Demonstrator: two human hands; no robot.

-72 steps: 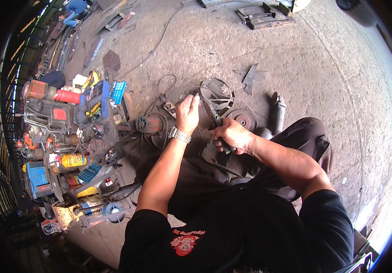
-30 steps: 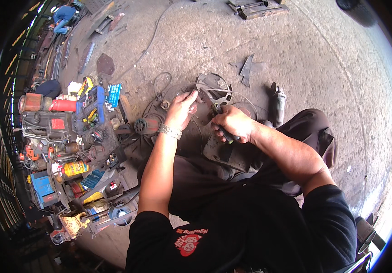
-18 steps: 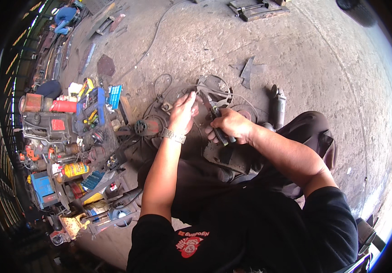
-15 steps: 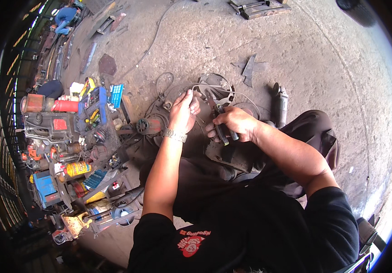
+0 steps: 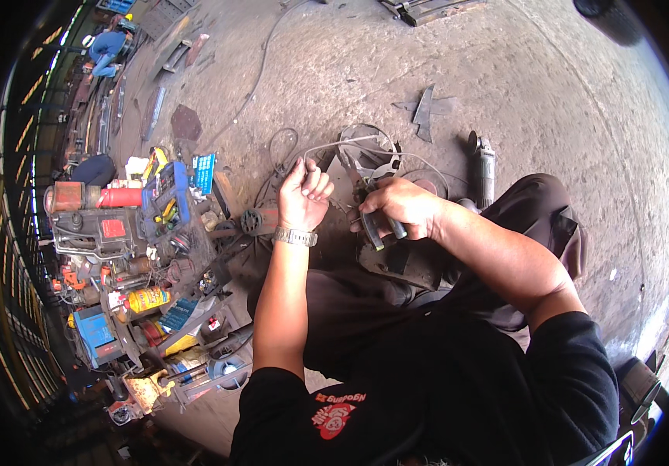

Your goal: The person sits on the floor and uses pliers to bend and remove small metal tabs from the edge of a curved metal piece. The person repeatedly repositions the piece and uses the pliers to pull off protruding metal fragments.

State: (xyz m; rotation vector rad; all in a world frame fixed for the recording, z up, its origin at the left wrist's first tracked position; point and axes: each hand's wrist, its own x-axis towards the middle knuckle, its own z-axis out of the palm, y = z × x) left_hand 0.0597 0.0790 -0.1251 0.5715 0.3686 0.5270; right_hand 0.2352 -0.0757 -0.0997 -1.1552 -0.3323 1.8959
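While the right hand grips the pliers, the left hand curls at the grey cable.
Pliers angle forward between both hands, handles parted; whether the left hand pinches the cable cannot be told.

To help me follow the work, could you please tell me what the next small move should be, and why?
Perhaps ease the pliers onto the thin grey cable: the left hand appears to pinch it, while the right hand grips the pliers, handles spread, with their tips close to the cable. Whether they touch is unclear.
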